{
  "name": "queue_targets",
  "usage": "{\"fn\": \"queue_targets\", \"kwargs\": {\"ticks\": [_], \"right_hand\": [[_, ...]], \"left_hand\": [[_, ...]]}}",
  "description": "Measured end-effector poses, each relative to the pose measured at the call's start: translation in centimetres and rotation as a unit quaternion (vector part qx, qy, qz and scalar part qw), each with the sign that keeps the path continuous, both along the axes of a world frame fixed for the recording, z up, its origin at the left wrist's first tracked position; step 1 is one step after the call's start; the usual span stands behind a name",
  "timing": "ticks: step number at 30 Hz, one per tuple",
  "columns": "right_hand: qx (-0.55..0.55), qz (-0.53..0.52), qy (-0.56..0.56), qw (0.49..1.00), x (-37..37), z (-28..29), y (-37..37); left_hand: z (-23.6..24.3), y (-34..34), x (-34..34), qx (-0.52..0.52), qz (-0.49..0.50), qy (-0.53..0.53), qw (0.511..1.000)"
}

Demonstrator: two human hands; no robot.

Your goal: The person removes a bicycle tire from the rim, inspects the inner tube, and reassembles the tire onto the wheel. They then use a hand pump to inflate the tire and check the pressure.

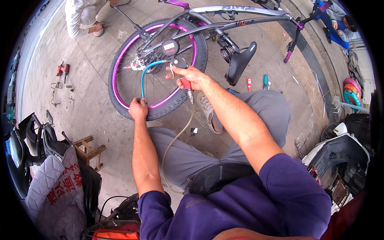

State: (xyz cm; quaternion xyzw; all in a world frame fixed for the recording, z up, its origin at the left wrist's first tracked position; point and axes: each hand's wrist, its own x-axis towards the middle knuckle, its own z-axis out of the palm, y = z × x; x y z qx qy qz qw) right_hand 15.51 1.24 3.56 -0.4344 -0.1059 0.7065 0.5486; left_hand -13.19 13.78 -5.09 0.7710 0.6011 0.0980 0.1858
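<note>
My left hand (138,108) pinches the end of a blue hose (143,80) at the lower inner edge of the bicycle's magenta rim (115,86); the valve under my fingers is hidden. The wheel has a fat black tyre (120,106). My right hand (191,77) grips the red handle of an inflator gun (185,84), fingers at its metal lever. The blue hose arches from the gun's head across the spokes, and a pale air hose (181,132) hangs from its handle toward my lap. The silver-and-black bicycle frame (236,24) extends to the right, with a black saddle (241,63).
A crouching person (82,18) is at top left, another person (338,26) at top right. A red drill (63,70), screwdrivers (265,81) and small parts lie on the paving (72,116). A wooden stool (89,152) and scooter (52,176) stand left, another scooter (336,158) right.
</note>
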Motion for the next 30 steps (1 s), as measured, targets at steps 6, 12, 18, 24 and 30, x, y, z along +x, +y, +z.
{"fn": "queue_targets", "kwargs": {"ticks": [6,12,18,24,30], "right_hand": [[0.01,0.003,0.0,1.0,0.0,0.0,0.2],[0.009,-0.001,-0.001,1.0,-0.1,-0.1,0.2],[-0.004,-0.012,0.011,1.0,-0.4,0.5,0.2],[0.001,-0.013,0.011,1.0,-0.2,0.2,0.1],[0.001,-0.01,0.006,1.0,-0.2,0.0,0.2]], "left_hand": [[-0.4,0.4,-0.2,0.004,-0.001,-0.003,1.0],[-0.1,0.2,0.0,0.002,0.004,-0.002,1.0],[0.6,0.0,0.1,-0.013,0.009,-0.007,1.0],[0.3,0.1,0.1,-0.007,0.01,-0.006,1.0],[0.0,0.4,-0.2,-0.016,0.012,-0.004,1.0]]}}
